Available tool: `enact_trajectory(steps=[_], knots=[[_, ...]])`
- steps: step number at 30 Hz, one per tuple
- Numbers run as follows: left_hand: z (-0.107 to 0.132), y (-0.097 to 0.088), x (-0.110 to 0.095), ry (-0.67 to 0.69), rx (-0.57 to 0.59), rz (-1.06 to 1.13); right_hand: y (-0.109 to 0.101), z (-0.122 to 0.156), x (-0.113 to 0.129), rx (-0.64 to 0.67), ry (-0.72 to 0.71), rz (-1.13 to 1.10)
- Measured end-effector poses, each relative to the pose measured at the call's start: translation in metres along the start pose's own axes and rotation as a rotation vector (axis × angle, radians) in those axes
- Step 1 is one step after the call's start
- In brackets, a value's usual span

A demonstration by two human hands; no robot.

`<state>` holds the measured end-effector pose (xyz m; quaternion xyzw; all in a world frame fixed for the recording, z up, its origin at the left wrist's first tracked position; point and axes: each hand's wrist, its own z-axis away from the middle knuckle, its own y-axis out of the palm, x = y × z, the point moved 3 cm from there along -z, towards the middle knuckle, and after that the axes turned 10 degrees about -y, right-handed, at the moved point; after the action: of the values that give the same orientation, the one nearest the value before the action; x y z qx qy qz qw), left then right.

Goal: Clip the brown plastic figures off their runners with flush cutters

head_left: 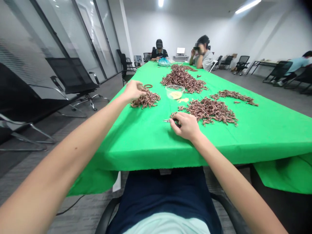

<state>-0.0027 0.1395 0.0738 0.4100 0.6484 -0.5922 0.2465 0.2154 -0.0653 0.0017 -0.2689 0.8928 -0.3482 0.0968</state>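
My left hand reaches far out over a small heap of brown pieces on the green tablecloth; its fingers curl down into the heap's far edge, pinching at the pieces. My right hand rests on the cloth at the near edge of a larger brown heap, fingers closed around a thin metal tool whose tip sticks out to the left. A clear plastic bowl with pale yellow contents stands between the heaps. A brown ring lies just beyond my left hand.
More brown heaps run down the table, and a blue bag lies at its far end. Two people sit at the far end, a third at a desk on the right. Black chairs line the glass wall on the left.
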Motion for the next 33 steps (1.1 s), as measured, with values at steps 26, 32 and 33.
enact_trajectory(steps=[26, 32, 33], knots=[[0.098, 0.131, -0.022, 0.249, 0.226, -0.391, -0.020, 0.006, -0.026, -0.514, 0.392, -0.132], [0.102, 0.126, -0.013, 0.222, 0.335, -0.310, -0.018, 0.007, -0.029, -0.490, 0.454, -0.147], [0.102, 0.123, -0.014, 0.231, 0.376, -0.281, -0.017, 0.007, -0.029, -0.477, 0.453, -0.153]])
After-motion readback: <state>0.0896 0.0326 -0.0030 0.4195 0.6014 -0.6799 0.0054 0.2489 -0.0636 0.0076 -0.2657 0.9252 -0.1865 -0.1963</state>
